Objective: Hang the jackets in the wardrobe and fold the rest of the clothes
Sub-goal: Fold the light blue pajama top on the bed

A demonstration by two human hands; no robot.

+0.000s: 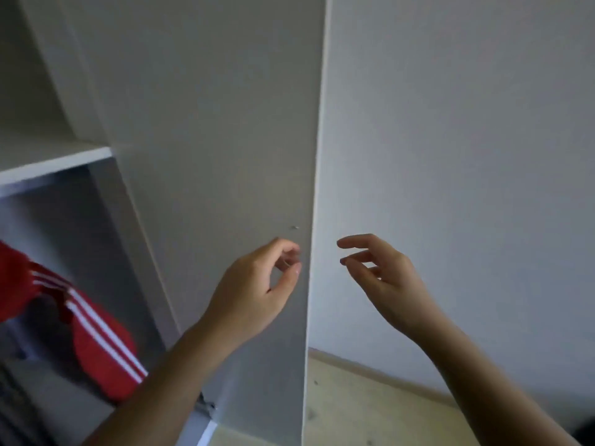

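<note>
In front of the open wardrobe (74,226), I see both bare forearms reaching up and forward, one on each side of the thin edge of its white door (209,123), which stands swung out toward me. My left hand (257,284) is raised against the door's inner face, close to its edge, palm turned right, fingers loosely curled toward the thumb with a gap between them and nothing held that I can see; whether the fingertips touch the panel I cannot tell. Just above it a small metal stud (294,227) sits in the door. My right hand (383,278) hovers beyond the edge, before the pale wall (450,123), relaxed and empty, fingers spread and slightly bent, pointing left. The red jacket (96,342) hangs inside the wardrobe at lower left, below a white shelf (54,165), with three white stripes running down its sleeve. Light wooden floor (354,407) shows beneath the door.
</note>
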